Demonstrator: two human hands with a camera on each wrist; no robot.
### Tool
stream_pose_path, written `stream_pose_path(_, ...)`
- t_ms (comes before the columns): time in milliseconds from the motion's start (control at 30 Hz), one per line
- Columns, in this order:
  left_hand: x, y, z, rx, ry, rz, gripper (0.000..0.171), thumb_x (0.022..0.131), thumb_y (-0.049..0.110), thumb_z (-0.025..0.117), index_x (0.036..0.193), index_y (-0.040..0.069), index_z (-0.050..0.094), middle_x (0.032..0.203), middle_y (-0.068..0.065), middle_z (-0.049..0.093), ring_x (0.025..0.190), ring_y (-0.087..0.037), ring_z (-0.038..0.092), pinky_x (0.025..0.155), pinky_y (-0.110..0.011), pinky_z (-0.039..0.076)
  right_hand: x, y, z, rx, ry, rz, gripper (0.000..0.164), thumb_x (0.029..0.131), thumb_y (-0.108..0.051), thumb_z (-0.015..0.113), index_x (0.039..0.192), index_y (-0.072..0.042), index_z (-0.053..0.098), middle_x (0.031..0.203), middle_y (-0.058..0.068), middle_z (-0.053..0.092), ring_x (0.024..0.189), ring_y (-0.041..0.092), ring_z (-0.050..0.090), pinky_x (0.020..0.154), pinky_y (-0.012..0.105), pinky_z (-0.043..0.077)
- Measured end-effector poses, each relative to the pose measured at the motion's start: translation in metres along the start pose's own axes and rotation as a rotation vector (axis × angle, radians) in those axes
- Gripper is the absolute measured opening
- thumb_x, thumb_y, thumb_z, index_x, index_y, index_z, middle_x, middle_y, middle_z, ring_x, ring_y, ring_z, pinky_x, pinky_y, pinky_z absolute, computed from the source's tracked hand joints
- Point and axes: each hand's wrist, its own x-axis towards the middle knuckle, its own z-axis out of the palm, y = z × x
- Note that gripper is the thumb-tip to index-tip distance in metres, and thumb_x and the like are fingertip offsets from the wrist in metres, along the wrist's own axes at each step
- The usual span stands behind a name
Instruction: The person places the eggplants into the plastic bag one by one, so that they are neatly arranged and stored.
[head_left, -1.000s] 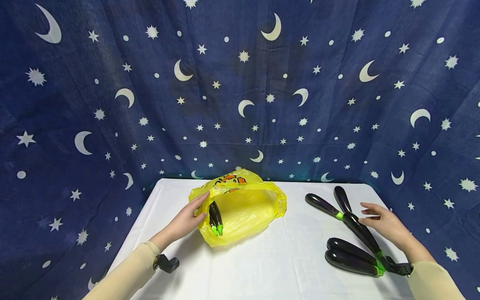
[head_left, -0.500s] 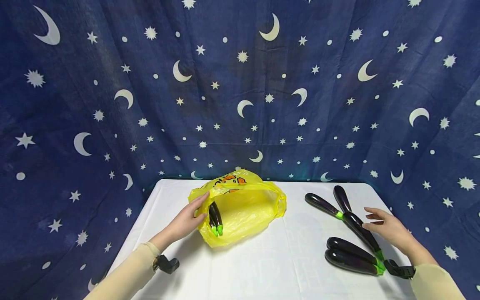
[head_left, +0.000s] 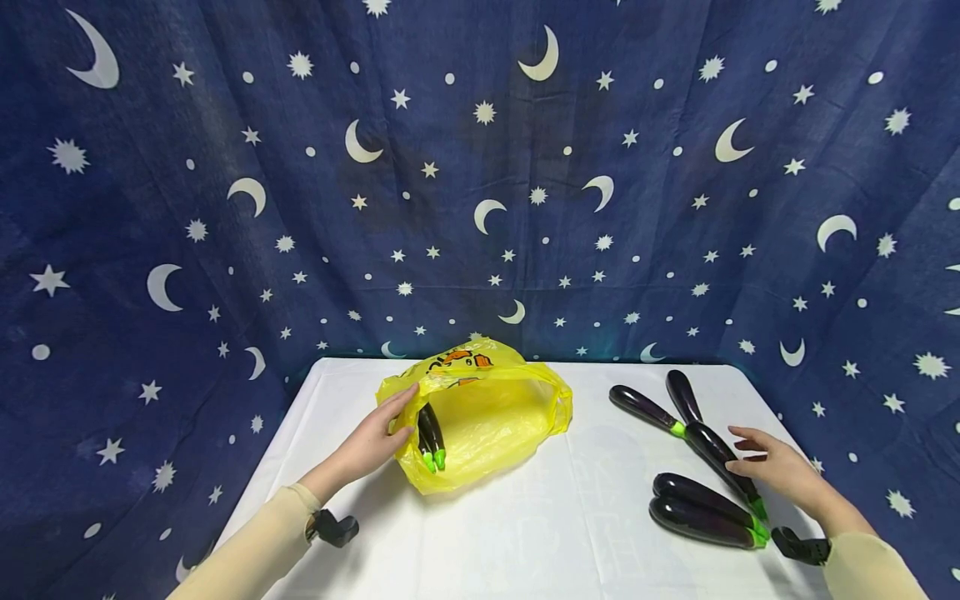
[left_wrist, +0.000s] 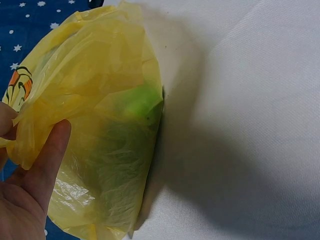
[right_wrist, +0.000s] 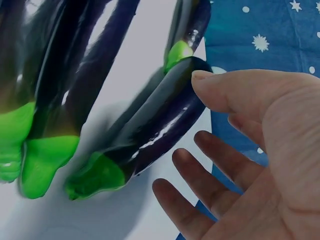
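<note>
A yellow plastic bag [head_left: 487, 433] lies on its side, its mouth facing me. Inside, by its left wall, are dark eggplants [head_left: 431, 429] with green stem ends. My left hand [head_left: 372, 435] holds the bag's left rim, the film gathered between thumb and fingers [left_wrist: 47, 160] in the left wrist view. On the right, my right hand [head_left: 780, 471] hovers beside a dark eggplant [head_left: 716, 454], fingers apart and loosely bent. In the right wrist view the thumb [right_wrist: 225, 90] overlaps the blunt end of that eggplant [right_wrist: 155, 120]; contact is unclear. Nothing sits in the right palm.
Two eggplants [head_left: 705, 512] lie side by side nearer me on the right. Another eggplant [head_left: 645, 408] points left, and one more [head_left: 682, 396] lies farther back. A white cloth [head_left: 525, 542] covers the table. A blue curtain [head_left: 480, 167] with moons and stars hangs behind.
My right hand has shifted slightly right and toward me along the eggplant. The left hand and the bag have stayed in place.
</note>
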Motion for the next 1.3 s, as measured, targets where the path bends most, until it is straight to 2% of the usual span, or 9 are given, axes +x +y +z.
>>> stream_pose_path(200,0.0,0.0,0.0,0.002,-0.001,-0.002,0.069,0.101,0.011,0.063,0.162,0.014,0.032,0.164,-0.011,0.032,0.15,-0.033,0.03,0.119,-0.053,0.028,-0.001,0.007,0.001,0.0,-0.049,0.03,0.083,0.094,-0.027,0.075,0.15,0.015,0.032,0.136,0.047,0.044,0.118,0.059,0.055,0.088,0.058,0.055)
stream_pose_path(433,0.0,0.0,0.0,0.001,-0.001,0.0,0.069,0.101,0.01,0.063,0.162,0.013,0.031,0.164,-0.012,0.032,0.15,-0.033,0.03,0.119,-0.053,0.028,-0.004,0.015,0.004,0.072,-0.062,0.011,0.08,0.093,-0.017,0.076,0.149,0.018,0.03,0.131,0.047,0.047,0.111,0.049,0.062,0.077,0.037,0.059)
stream_pose_path(600,0.0,0.001,-0.001,0.0,-0.005,-0.007,0.069,0.101,0.01,0.063,0.162,0.013,0.031,0.164,-0.012,0.031,0.15,-0.033,0.029,0.12,-0.054,0.027,-0.007,0.018,0.006,0.098,-0.066,0.001,0.078,0.092,-0.013,0.075,0.148,0.018,0.03,0.127,0.045,0.051,0.108,0.042,0.065,0.072,0.03,0.057)
stream_pose_path(800,0.0,0.001,0.0,-0.001,0.0,-0.001,0.069,0.101,0.009,0.063,0.162,0.012,0.031,0.164,-0.013,0.032,0.15,-0.033,0.03,0.119,-0.053,0.028,-0.008,0.021,0.007,0.085,-0.069,0.018,0.08,0.091,-0.014,0.076,0.149,0.017,0.03,0.126,0.042,0.053,0.106,0.039,0.065,0.072,0.032,0.057)
stream_pose_path(1067,0.0,0.001,0.001,0.006,-0.002,-0.005,0.069,0.101,0.01,0.063,0.162,0.013,0.031,0.164,-0.012,0.032,0.15,-0.033,0.029,0.119,-0.053,0.028,-0.007,0.026,0.008,0.134,-0.073,0.017,0.082,0.088,-0.009,0.077,0.15,0.015,0.028,0.121,0.037,0.057,0.092,0.023,0.065,0.066,0.034,0.055)
stream_pose_path(1300,0.0,0.002,0.001,0.0,-0.001,-0.008,0.069,0.101,0.009,0.063,0.162,0.014,0.031,0.165,-0.011,0.031,0.151,-0.033,0.028,0.12,-0.053,0.028,-0.003,0.028,0.003,0.141,-0.122,0.021,0.087,0.091,-0.015,0.077,0.154,0.01,0.023,0.124,0.036,0.056,0.09,0.021,0.061,0.062,0.034,0.052)
